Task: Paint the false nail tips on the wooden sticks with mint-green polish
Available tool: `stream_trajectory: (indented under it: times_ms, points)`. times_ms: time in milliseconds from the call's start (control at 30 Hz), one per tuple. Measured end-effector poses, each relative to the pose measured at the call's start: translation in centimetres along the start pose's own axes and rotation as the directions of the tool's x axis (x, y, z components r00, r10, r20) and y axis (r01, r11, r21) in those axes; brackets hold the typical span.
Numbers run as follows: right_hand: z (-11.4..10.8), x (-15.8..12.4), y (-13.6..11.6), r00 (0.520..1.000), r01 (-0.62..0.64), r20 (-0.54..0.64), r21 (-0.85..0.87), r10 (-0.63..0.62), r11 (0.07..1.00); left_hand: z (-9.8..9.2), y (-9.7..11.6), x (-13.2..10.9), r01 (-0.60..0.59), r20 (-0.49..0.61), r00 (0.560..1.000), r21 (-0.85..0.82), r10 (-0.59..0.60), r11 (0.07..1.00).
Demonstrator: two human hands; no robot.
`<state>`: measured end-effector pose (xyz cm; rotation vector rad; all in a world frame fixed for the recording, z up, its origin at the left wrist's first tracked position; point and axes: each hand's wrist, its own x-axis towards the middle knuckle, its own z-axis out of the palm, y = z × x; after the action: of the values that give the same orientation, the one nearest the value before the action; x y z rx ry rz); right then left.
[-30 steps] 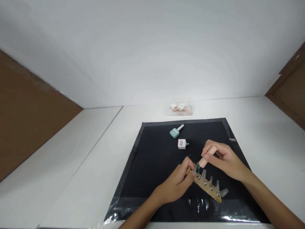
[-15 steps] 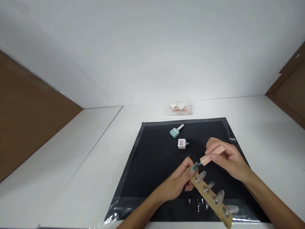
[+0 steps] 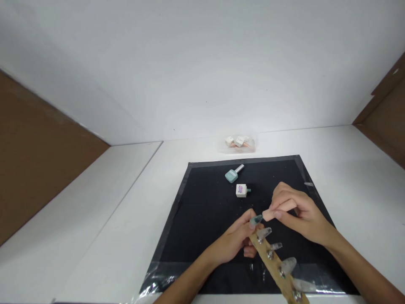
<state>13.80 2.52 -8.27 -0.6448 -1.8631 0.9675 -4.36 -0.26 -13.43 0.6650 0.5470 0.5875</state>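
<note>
My left hand (image 3: 236, 240) is closed round the far end of a tan nail-tip stand (image 3: 272, 270), a strip that slants toward the lower right. Several clear false nails (image 3: 288, 267) stick out from metal mounts along it. The false nail at the held end (image 3: 255, 219) is coated green. In my right hand (image 3: 299, 211) a peach nail polish brush cap (image 3: 280, 210) is pinched, its brush end against the green nail; the bristles are hard to make out. An uncapped white polish bottle (image 3: 241, 191) lies on its side beyond my hands, green at its neck.
Farther back, a teal polish bottle with a silver cap (image 3: 232, 175) lies on the black mat (image 3: 202, 202). Behind the mat stands a clear tray (image 3: 238, 148) of white bottles. One loose clear nail tip (image 3: 309, 184) rests at the mat's right edge. Brown panels flank the white table.
The brush cap has shifted slightly left and down along the green nail. My left hand has turned the strip a little, so its near end sits farther left and lower.
</note>
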Motion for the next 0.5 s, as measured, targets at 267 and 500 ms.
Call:
stream_trajectory:
  times_ms: [267, 500]
  points:
    - [0.09, 0.15, -0.26, 1.000, 0.007, 0.019, -0.010, -0.007, 1.000, 0.01, 0.06, 0.08, 0.038, -0.010, 0.999, -0.006, -0.038, 0.999]
    - [0.14, 0.07, -0.17, 1.000, 0.005, -0.002, 0.009, -0.005, 1.000, -0.10, 0.05, 0.12, 0.027, -0.008, 1.000, -0.004, -0.027, 1.000]
